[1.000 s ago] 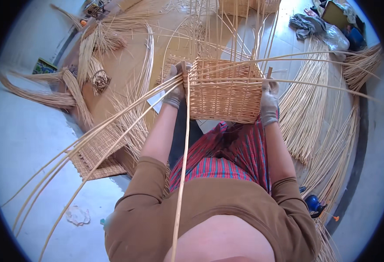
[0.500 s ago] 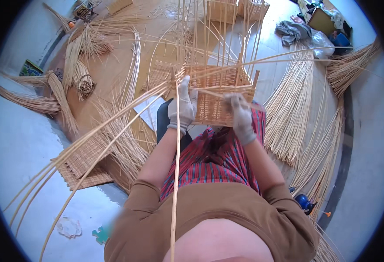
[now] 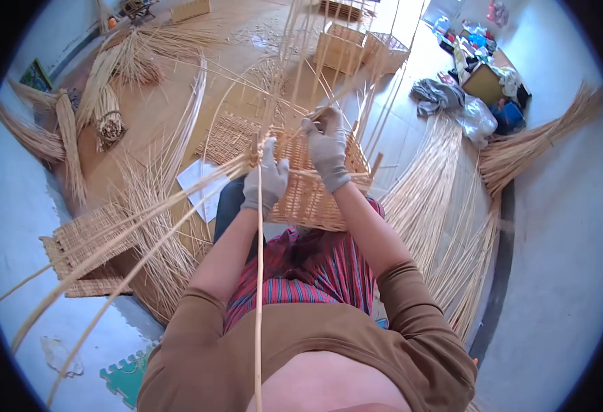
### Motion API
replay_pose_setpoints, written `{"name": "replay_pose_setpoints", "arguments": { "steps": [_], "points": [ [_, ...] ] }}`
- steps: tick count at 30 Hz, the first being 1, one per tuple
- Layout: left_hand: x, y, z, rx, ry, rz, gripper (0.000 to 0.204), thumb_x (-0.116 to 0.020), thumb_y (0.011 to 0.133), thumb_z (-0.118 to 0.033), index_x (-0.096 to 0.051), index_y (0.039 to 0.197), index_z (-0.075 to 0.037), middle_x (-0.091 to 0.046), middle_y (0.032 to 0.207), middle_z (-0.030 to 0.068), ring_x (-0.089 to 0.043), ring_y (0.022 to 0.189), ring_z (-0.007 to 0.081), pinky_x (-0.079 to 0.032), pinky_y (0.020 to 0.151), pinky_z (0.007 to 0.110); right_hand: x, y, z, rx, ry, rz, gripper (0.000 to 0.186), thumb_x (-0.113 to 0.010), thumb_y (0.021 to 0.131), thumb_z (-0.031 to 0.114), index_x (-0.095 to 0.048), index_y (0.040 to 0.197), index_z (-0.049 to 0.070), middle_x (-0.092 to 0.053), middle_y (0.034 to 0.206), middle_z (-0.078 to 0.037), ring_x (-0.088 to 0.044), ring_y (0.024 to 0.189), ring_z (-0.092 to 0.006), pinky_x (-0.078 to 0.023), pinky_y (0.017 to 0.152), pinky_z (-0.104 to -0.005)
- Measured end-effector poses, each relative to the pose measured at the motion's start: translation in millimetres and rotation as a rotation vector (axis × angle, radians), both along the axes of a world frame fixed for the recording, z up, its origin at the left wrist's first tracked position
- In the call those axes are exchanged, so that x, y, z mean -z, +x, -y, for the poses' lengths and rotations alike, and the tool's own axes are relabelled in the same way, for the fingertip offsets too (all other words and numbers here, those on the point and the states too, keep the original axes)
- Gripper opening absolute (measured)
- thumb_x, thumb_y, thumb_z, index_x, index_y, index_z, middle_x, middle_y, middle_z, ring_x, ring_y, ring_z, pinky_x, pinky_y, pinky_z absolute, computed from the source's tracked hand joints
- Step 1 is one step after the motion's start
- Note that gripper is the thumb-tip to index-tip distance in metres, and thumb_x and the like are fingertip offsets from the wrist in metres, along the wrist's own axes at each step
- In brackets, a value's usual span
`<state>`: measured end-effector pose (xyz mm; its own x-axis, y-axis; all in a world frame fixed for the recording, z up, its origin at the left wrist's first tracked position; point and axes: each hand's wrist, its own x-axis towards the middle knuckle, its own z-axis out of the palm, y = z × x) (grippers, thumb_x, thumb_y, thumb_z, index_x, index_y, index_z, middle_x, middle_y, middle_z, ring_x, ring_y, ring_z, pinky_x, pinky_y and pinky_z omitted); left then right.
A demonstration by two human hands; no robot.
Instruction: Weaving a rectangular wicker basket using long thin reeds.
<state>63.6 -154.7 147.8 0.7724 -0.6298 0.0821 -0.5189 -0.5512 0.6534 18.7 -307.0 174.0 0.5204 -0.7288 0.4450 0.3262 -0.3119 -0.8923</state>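
A half-woven wicker basket (image 3: pixel 308 202) rests at my lap, with tall upright wicker rods (image 3: pixel 320 62) standing from its far side. My left hand (image 3: pixel 265 182), in a light grey glove, grips its left corner, fingers pressed against the weave. Several long loose rods (image 3: pixel 171 198) fan out from that corner to the lower left, and one thick rod (image 3: pixel 259 275) runs straight back toward me. Over the basket's opening, my gloved right hand (image 3: pixel 327 152) is closed around a wicker rod (image 3: pixel 351 88) that slants up to the right. Its fingertips are partly hidden.
Bundles of wicker (image 3: pixel 421 178) spread on the floor to the right, with more bundles (image 3: pixel 112 103) at the far left. Woven panels (image 3: pixel 95 237) lie at the left. Finished box baskets (image 3: pixel 341 49) stand ahead. Clothes and bags (image 3: pixel 480 89) are heaped at the far right.
My right hand has moved from the basket's right near side up and left over its opening, swinging a rod upward. My left hand stays at the left corner. The whole view has shifted.
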Motion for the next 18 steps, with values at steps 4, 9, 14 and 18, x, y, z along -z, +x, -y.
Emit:
{"name": "replay_pose_setpoints", "arguments": {
  "steps": [4,9,14,18],
  "points": [
    [-5.0,-7.8,-3.8,-0.006,-0.009,-0.125,0.074,-0.052,0.097,-0.035,-0.016,0.156,-0.011,-0.065,0.105,0.0342,-0.067,0.084,0.0495,-0.054,0.073,0.057,-68.1,30.9,-13.7,0.165,-0.698,-0.390,0.031,-0.067,0.088,0.017,-0.056,0.116,0.009,-0.062,0.106,-0.014,-0.064,0.092,-0.0321,-0.052,0.076,-0.0437],
    [5.6,-13.9,-5.5,0.005,-0.133,0.024,0.066,-0.052,0.098,-0.032,-0.023,0.154,-0.011,-0.064,0.118,0.0286,-0.066,0.090,0.0479,-0.054,0.075,0.054,-86.6,84.9,-22.0,0.514,-0.966,-0.867,0.054,-0.066,0.082,0.018,-0.054,0.135,0.018,-0.055,0.127,-0.012,-0.058,0.114,-0.0336,-0.050,0.076,-0.0448],
    [21.5,-8.1,-19.2,0.009,-0.248,0.080,0.046,-0.052,0.100,-0.036,-0.040,0.141,-0.017,-0.070,0.106,0.0170,-0.068,0.089,0.0410,-0.054,0.072,0.052,-80.0,63.0,-48.7,0.299,-0.710,-0.213,0.082,-0.075,0.077,0.010,-0.037,0.150,0.013,-0.033,0.152,-0.024,-0.037,0.138,-0.0417,-0.032,0.116,-0.0446],
    [38.9,-9.3,-32.4,0.128,-0.322,0.148,0.054,-0.063,0.095,-0.017,-0.040,0.144,-0.017,-0.070,0.110,0.0145,-0.070,0.090,0.0320,-0.056,0.077,0.044,-30.6,60.1,-45.0,0.031,0.077,-0.121,0.089,-0.072,0.088,0.018,-0.018,0.156,0.003,-0.043,0.145,-0.026,-0.044,0.135,-0.0324,-0.035,0.113,-0.0401]
  ]
}}
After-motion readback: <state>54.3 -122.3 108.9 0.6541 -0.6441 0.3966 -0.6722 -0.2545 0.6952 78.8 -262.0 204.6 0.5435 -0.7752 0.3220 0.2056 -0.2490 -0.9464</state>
